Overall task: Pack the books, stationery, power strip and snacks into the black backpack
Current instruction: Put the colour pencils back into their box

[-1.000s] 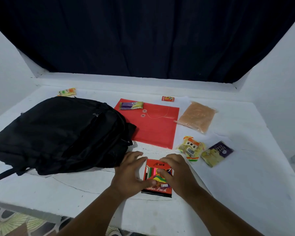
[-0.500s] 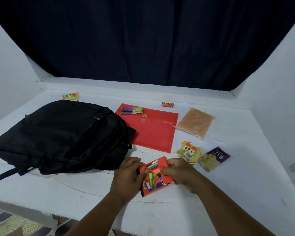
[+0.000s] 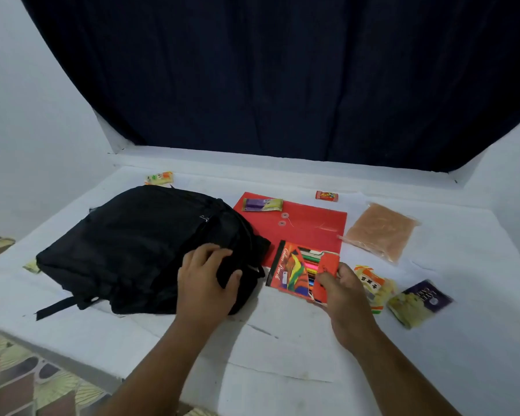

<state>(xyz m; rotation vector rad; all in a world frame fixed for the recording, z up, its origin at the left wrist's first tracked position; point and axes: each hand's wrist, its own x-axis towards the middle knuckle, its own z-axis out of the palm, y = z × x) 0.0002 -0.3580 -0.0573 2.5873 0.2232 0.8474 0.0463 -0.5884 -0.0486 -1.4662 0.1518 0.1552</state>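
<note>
Now, on the white table (image 3: 282,349): black backpack (image 3: 132,244) lying flat on the left, a strap trailing toward the near edge. Left hand (image 3: 206,283) set on the backpack's near right corner, fingers curled over the black fabric and thumb pressed against it, gripping a fold. Right hand (image 3: 339,289) just right of the backpack, pinching the orange flap end of a colour pencil box (image 3: 294,271) between thumb and fingers; box raised and tilted, flap open, coloured pencil tips showing inside. Box overlapping the near edge of a red string-tie envelope (image 3: 306,223), whether touching or above it not clear. Purple and yellow snack packet (image 3: 261,204) lying on the envelope's far left corner. Small red packet (image 3: 326,195) on the table beyond the envelope, apart from it. Clear bag of pinkish-brown contents (image 3: 380,231) to the right of the envelope, just beside it. Yellow and orange snack packet (image 3: 376,285) just behind the right hand, partly hidden by it. Purple and yellow packet (image 3: 419,303) further right, near the previous one. Orange and green snack packet (image 3: 159,178) at the far side behind the backpack. Small yellowish scrap (image 3: 32,265) peeking out at the backpack's left edge, kind not readable. Dark curtain (image 3: 282,79) hanging behind the table, patterned floor (image 3: 18,379) visible at the lower left.
</note>
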